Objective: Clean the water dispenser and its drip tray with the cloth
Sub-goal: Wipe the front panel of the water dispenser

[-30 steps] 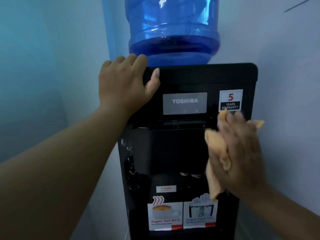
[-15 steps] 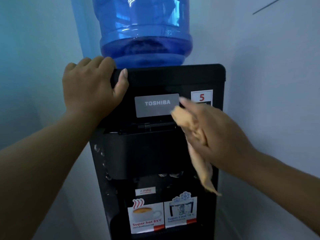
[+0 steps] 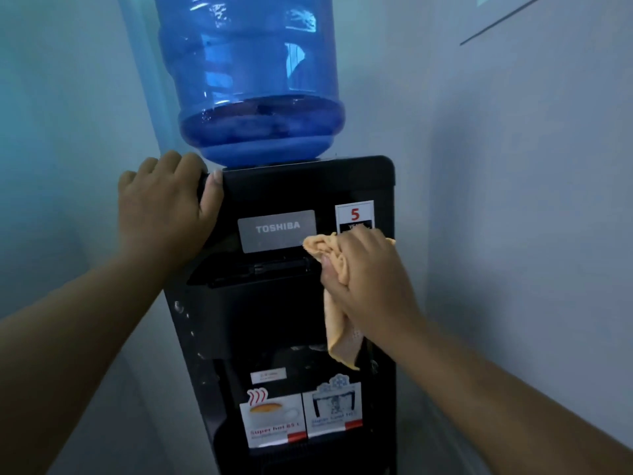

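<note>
Left arm: reaches forward from near left. Left hand [image 3: 161, 204]: fingers curled over the dispenser's [image 3: 308, 180] top left corner, thumb on its front. Right arm: reaches in from near right. Right hand [image 3: 370, 279]: fingers curled, gripping a bunched cloth [image 3: 339, 330].

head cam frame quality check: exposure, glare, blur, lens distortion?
Head view: dim, blue-tinted light; front recess of the black water dispenser nearly featureless. Head view: small white glints on the translucent blue water bottle. Head view: grey TOSHIBA plate and orange cloth folds sharp, fine print on the hot and cold stickers soft; forearms stretched at frame edges.
</note>
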A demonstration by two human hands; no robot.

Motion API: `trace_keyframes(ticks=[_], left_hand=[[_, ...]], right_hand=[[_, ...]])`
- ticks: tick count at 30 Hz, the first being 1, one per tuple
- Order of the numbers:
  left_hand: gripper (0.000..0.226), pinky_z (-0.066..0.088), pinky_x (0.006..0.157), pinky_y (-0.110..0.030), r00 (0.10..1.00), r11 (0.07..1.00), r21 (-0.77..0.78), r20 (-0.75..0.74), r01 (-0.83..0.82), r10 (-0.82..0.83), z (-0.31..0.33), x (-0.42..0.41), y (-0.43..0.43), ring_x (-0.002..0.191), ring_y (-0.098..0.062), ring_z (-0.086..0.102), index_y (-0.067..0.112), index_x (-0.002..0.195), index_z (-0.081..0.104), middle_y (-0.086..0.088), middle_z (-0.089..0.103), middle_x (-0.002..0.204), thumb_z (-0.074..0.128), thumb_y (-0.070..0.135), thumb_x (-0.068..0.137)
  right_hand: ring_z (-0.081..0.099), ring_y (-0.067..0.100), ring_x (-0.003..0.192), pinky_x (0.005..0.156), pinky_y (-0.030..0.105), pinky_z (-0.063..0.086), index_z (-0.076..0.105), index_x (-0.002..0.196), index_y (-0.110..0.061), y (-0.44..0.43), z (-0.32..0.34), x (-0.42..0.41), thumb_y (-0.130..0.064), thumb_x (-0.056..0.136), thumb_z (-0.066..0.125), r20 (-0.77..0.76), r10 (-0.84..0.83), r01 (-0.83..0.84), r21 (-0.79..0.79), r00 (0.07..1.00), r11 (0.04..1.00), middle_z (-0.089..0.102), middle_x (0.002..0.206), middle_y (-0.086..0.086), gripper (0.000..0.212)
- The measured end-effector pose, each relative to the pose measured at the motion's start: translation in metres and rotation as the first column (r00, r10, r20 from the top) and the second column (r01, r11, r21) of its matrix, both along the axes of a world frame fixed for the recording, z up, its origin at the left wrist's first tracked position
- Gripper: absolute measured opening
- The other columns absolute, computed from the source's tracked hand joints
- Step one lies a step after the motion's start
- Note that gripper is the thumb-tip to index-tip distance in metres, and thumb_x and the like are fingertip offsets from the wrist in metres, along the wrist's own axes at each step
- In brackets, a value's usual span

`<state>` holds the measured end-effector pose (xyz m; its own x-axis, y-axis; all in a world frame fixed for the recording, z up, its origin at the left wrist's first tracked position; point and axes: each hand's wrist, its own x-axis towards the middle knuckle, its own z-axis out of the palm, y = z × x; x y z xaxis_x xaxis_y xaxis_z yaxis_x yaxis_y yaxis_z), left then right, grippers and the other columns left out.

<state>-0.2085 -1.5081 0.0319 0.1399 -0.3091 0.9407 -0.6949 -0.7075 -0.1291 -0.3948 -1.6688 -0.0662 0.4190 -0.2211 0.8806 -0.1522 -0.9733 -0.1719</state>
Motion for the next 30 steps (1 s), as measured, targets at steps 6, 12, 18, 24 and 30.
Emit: trace_keyframes(ticks=[6,12,18,24,30], left_hand=[[0.052,0.033,0.105,-0.050,0.968,0.989,-0.147,-0.244,0.028,-0.064,-0.035,-0.055,0.005,0.119,-0.041,0.043,0.006,0.126,0.051,-0.021,0.049,0.127,0.036,0.046,0.097],[0.042,0.040,0.068,-0.040,0.990,0.990,0.136,-0.138,0.042,-0.023,-0.096,-0.089,0.000,0.081,-0.029,0.052,0.011,0.097,0.063,-0.007,0.060,0.094,0.033,0.041,0.098],[0.039,0.030,0.061,-0.038,0.999,0.999,0.032,-0.041,-0.032,0.033,-0.102,-0.084,-0.010,0.070,-0.032,0.047,0.009,0.079,0.059,-0.010,0.053,0.078,0.034,0.032,0.098],[0.042,0.027,0.061,-0.040,1.000,1.000,0.015,0.017,-0.024,0.023,-0.102,-0.071,-0.015,0.074,-0.035,0.044,0.008,0.083,0.058,-0.014,0.051,0.081,0.031,0.034,0.101],[0.043,0.029,0.062,-0.042,0.998,0.998,0.017,0.013,-0.054,0.054,-0.095,-0.046,-0.031,0.078,-0.036,0.045,0.007,0.087,0.056,-0.016,0.050,0.085,0.030,0.037,0.102]], right_hand=[[0.053,0.023,0.090,0.076,0.035,0.047,0.060,0.096,-0.015,0.006,-0.007,-0.009,-0.043,0.088,0.040,0.027,-0.078,0.079,-0.048,0.997,0.996,0.060,0.092,0.001,0.036],[0.049,0.023,0.102,0.084,0.037,0.048,0.054,0.120,-0.020,0.008,-0.005,-0.014,-0.037,0.090,0.052,-0.053,0.050,-0.051,-0.017,0.997,0.999,0.057,0.109,-0.001,0.034],[0.049,0.030,0.125,0.108,0.024,0.032,0.055,0.133,-0.008,-0.065,0.021,-0.030,-0.003,0.093,0.057,0.253,0.209,-0.179,-0.134,0.945,0.975,0.054,0.138,0.009,0.041],[0.029,0.040,0.143,0.118,0.042,0.028,0.043,0.140,0.006,-0.106,-0.058,-0.001,-0.004,0.105,0.038,0.092,0.170,-0.124,-0.377,0.981,0.918,0.037,0.148,0.025,0.036],[0.018,0.025,0.148,0.122,0.031,0.018,0.043,0.141,0.001,-0.107,-0.068,0.010,-0.008,0.104,0.036,0.028,0.159,-0.150,-0.206,0.987,0.967,0.029,0.155,0.022,0.039]])
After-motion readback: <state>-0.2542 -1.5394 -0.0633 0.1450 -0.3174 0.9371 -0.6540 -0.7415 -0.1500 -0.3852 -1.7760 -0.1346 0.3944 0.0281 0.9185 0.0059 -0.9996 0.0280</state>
